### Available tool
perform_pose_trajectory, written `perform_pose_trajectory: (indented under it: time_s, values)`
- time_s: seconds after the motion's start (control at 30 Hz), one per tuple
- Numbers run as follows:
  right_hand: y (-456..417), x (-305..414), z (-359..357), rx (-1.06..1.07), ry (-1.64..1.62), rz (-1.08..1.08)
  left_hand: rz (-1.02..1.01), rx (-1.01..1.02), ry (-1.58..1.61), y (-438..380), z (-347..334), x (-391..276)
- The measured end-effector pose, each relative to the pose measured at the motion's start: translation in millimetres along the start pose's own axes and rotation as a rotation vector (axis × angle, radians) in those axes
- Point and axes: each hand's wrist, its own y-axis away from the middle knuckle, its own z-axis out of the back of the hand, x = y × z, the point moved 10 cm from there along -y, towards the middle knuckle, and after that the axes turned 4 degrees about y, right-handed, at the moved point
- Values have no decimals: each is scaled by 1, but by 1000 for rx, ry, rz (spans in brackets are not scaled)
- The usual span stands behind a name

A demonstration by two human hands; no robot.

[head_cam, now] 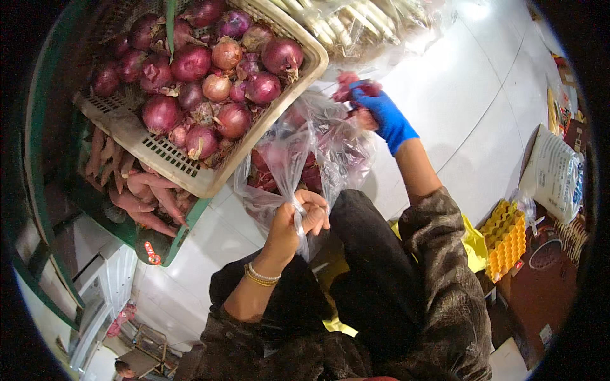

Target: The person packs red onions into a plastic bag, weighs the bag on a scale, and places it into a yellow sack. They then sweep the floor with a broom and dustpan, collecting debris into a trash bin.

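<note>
My left hand, bare and wearing bracelets at the wrist, grips the gathered neck of a clear plastic bag. Dark red onion skins show through the film. Beyond the bag my right hand, in a blue glove, is closed around loose red-purple onion skins; motion blurs them a little, so their exact amount is hard to tell. A cream plastic crate of red onions is tilted at the upper left, its corner close to the bag.
Sweet potatoes fill a green crate below the onions. Bagged leeks or scallions lie at the top on white floor tiles. At right are yellow egg trays and a white printed sack. A folding chair stands lower left.
</note>
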Motion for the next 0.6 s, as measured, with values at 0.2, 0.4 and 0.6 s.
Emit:
perform_pose_trajectory:
  time_s: [0.2, 0.4, 0.6]
  values:
    - [110, -5, 74, -512, -360, 2, 86, -272, -253, 28, 8, -10]
    - [295, -1, 57, -646, -296, 5, 158, -365, -199, 84, 29, -38]
    - [483, -4, -5, -753, -556, 185, 269, -227, -327, 107, -7, -68]
